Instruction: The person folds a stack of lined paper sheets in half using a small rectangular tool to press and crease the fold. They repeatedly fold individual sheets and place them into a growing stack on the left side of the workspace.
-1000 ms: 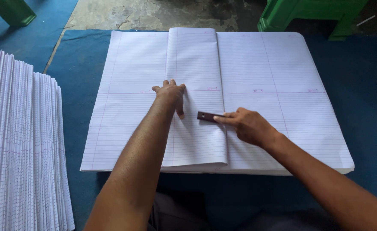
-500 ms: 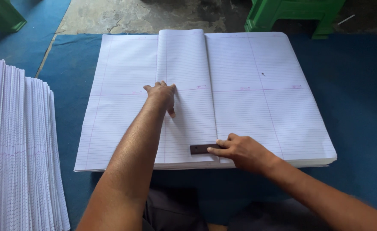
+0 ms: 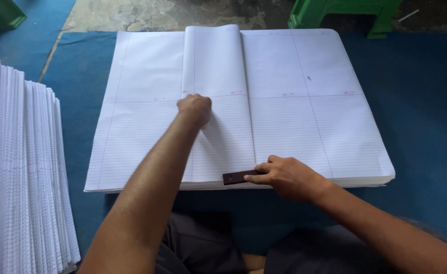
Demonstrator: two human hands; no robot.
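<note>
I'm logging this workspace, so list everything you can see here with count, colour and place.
ruled paper stack: one, white, centre of the mat
folded sheet: one, white, on top of the stack
flat tool: one, dark brown, at the stack's near edge
pile of folded sheets: one, white, far left
mat: one, blue, under the paper
stools: two, green, top edge
left hand: pressing the folded sheet
right hand: holding the flat tool

- Left hand [image 3: 195, 107]: arm stretched forward, knuckles curled into a loose fist, pressing downward (palm hidden).
- Right hand [image 3: 284, 176]: forearm angled in from the right, fingers [image 3: 262, 172] extended leftward, flat and pinching low.
</note>
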